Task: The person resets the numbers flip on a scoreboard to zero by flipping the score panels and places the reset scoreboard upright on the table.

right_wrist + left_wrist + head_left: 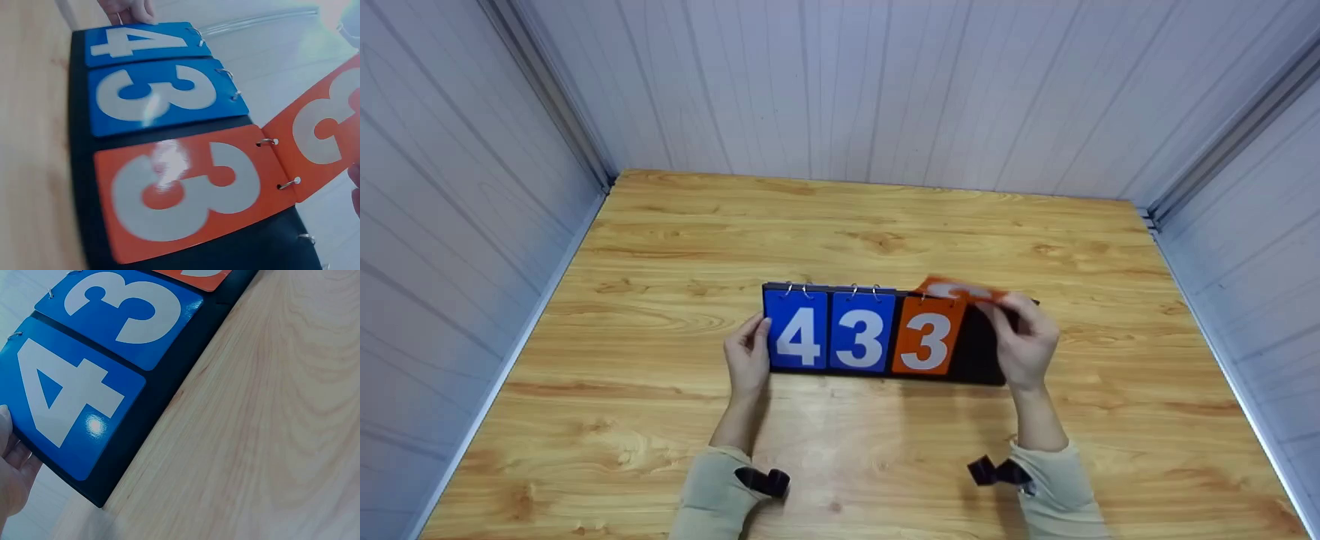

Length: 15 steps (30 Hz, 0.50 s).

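Note:
A black flip scoreboard stands on the table, showing a blue 4 card, a blue 3 card and an orange 3 card. My left hand grips its left edge, thumb in front. With my right hand I pinch a raised orange card, blurred in the head view. The right wrist view shows this raised orange card turned up on two metal rings, another 3 on it. At the board's right end, bare rings show on the black backing.
The wood-grain table extends around the scoreboard. Pale panelled walls enclose it at the back and both sides. Black wrist mounts sit on the left sleeve and the right sleeve.

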Available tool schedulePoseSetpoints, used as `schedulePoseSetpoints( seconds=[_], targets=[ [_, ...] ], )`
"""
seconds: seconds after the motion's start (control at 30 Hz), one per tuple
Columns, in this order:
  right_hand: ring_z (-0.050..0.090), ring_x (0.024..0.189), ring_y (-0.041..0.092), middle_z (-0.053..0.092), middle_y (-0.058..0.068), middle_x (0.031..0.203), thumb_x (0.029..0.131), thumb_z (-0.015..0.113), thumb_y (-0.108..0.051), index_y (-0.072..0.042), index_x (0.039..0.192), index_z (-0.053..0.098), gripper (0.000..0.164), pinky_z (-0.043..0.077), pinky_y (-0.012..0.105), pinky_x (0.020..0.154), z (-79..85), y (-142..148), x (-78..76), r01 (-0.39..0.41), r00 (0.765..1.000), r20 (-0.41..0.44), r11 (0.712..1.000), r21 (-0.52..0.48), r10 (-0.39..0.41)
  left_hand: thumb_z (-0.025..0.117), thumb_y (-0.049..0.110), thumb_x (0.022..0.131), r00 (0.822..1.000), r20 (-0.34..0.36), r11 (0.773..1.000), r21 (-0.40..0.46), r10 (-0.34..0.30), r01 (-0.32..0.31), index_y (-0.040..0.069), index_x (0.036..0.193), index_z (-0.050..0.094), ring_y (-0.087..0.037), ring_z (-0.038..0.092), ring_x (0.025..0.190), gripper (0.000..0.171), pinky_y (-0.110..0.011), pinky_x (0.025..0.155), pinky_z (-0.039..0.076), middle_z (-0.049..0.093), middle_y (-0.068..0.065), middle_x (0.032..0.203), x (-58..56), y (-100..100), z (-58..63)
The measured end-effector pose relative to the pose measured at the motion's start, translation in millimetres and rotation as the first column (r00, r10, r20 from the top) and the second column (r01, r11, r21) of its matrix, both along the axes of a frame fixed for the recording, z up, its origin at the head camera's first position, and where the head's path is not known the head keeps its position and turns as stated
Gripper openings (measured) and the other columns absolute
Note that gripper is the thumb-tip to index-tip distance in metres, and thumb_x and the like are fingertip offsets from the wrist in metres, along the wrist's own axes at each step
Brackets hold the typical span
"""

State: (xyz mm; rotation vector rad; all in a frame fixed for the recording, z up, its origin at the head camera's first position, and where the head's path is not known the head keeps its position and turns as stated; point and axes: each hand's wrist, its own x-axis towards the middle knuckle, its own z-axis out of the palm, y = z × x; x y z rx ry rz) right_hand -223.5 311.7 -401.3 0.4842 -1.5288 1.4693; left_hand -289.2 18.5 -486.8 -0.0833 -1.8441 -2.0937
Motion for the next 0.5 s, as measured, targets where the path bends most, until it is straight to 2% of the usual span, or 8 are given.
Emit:
schedulePoseSetpoints(
  seconds=[0.13, 0.27, 0.33, 0.5],
  targets=[
    [0.059, 0.069, 0.012, 0.064, 0.013, 0.073, 0.063, 0.062, 0.026, 0.018, 0.076, 0.059, 0.015, 0.048, 0.02, 0.063, 17.2, 2, -14.2, 0.146, 0.985, 0.081, 0.987, 0.062, -0.15, 0.052, -0.01, 0.083, 1.0, 0.007, 1.0, -0.007, 0.005, -0.005, -0.02, 0.093, 0.059, -0.005, 0.058, 0.076, 0.015, -0.018, 0.072, 0.048, 0.059, -0.032, 0.09, -0.3, 0, 0.4],
    [0.054, 0.063, 0.01, 0.062, 0.021, 0.069, 0.068, 0.066, 0.017, 0.016, 0.078, 0.061, 0.011, 0.045, 0.018, 0.06, 29.2, 6, -31.6, 0.212, 0.961, 0.148, 0.965, 0.153, -0.234, 0.053, -0.009, 0.083, 1.0, 0.02, 1.0, -0.004, 0.012, -0.012, -0.019, 0.094, 0.058, -0.003, 0.057, 0.076, 0.016, -0.017, 0.073, 0.047, 0.059, -0.032, 0.091, -0.9, 1, 0.7],
    [0.053, 0.062, 0.009, 0.062, 0.021, 0.069, 0.069, 0.068, 0.011, 0.014, 0.079, 0.063, 0.012, 0.044, 0.018, 0.061, 29.5, 10, -41.4, 0.234, 0.945, 0.187, 0.953, 0.191, -0.269, 0.053, -0.009, 0.083, 0.999, 0.029, 1.0, 0.002, 0.014, -0.014, -0.019, 0.094, 0.058, -0.003, 0.057, 0.076, 0.016, -0.017, 0.073, 0.047, 0.059, -0.032, 0.091, -1.1, 1, 0.7],
    [0.054, 0.061, 0.004, 0.065, 0.015, 0.072, 0.073, 0.072, -0.006, 0.006, 0.084, 0.067, 0.017, 0.043, 0.016, 0.06, 19.4, 22, -65.1, 0.305, 0.872, 0.299, 0.908, 0.287, -0.387, 0.053, -0.01, 0.083, 0.999, 0.038, 1.0, 0.015, 0.015, -0.015, -0.02, 0.094, 0.058, -0.004, 0.057, 0.077, 0.016, -0.017, 0.073, 0.047, 0.058, -0.032, 0.092, -1.8, 2, 0.0]
  ],
)
